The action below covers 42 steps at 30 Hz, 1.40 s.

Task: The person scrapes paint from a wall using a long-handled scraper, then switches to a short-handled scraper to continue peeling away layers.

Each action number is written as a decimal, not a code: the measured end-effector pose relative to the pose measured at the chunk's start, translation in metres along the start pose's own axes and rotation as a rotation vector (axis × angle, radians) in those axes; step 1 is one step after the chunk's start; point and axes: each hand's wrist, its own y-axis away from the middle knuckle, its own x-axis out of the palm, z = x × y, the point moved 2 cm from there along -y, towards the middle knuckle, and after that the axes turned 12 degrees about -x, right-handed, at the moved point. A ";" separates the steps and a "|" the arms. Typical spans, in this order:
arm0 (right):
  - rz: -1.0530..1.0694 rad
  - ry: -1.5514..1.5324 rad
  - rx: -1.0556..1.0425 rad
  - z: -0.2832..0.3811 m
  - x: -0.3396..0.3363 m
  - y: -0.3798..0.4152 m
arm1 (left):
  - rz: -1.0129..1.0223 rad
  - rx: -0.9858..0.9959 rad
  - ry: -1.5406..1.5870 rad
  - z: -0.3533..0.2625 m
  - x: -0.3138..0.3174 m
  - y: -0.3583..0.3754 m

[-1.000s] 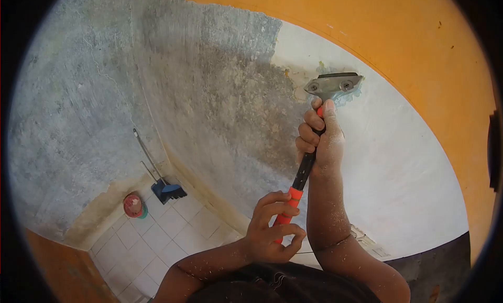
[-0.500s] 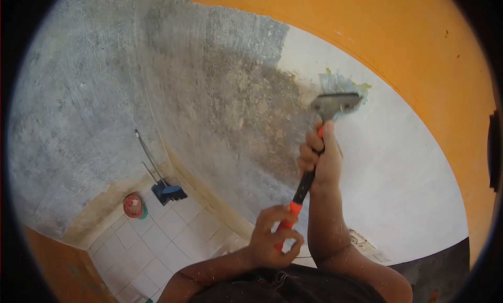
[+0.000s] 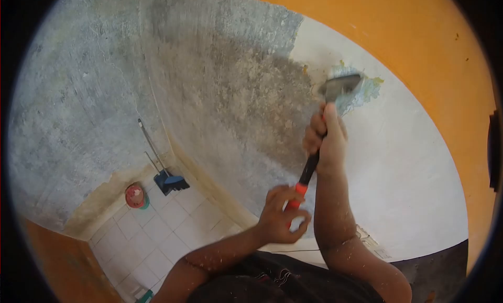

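Note:
A long-handled scraper (image 3: 310, 168) with a black and red handle slants up across the view, its wide metal head blurred against the wall. Near the head, my right hand (image 3: 330, 135) is wrapped round the handle, thumb along its top. Lower down, my left hand (image 3: 283, 214) grips the red end, fingers curled about it. Around the blade lies a pale blue-grey scraped patch (image 3: 356, 96) with ragged yellowish edges. White paint (image 3: 398, 161) covers the wall to the right, and bare grey-brown plaster (image 3: 246, 93) shows to the left.
An orange wall (image 3: 419, 46) curves along the upper right. In the far corner, a broom (image 3: 177, 182) and a dark blue dustpan (image 3: 161, 181) lean beside a red bucket (image 3: 135, 196) on white floor tiles (image 3: 157, 232). A dark switch-like object (image 3: 493, 151) sits at the right edge.
Both hands and the scraper have moved up and slightly right, the blade sliding higher over the scraped patch. The view has shifted slightly. Both hands keep their hold.

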 end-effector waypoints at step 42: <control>0.185 0.457 0.302 -0.123 -0.158 0.128 | -0.481 -1.116 0.183 0.287 0.043 -0.061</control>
